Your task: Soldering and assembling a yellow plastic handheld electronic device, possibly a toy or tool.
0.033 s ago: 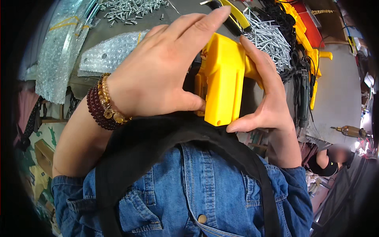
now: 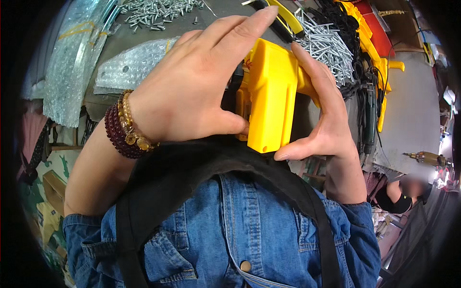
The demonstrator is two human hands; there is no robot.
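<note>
A yellow plastic housing (image 2: 270, 96), blocky with a groove along its face, stands upright between my two hands, just above my black apron. My left hand (image 2: 197, 81) is at its left side, the thumb pressed against the lower left edge and the fingers reaching over the far end. Beaded bracelets circle that wrist. My right hand (image 2: 322, 113) cups the right side, its thumb at the bottom corner and its fingers along the upper right. Darker parts behind the housing are mostly hidden by my left hand.
Loose screws (image 2: 156, 13) lie at the far left, near bubble-wrapped pieces (image 2: 77, 67). Beyond my right hand are a pile of long screws (image 2: 326, 48), a yellow-handled tool (image 2: 292, 21), black cords and a dark power screwdriver (image 2: 370, 115). Another person (image 2: 394, 194) is at the right.
</note>
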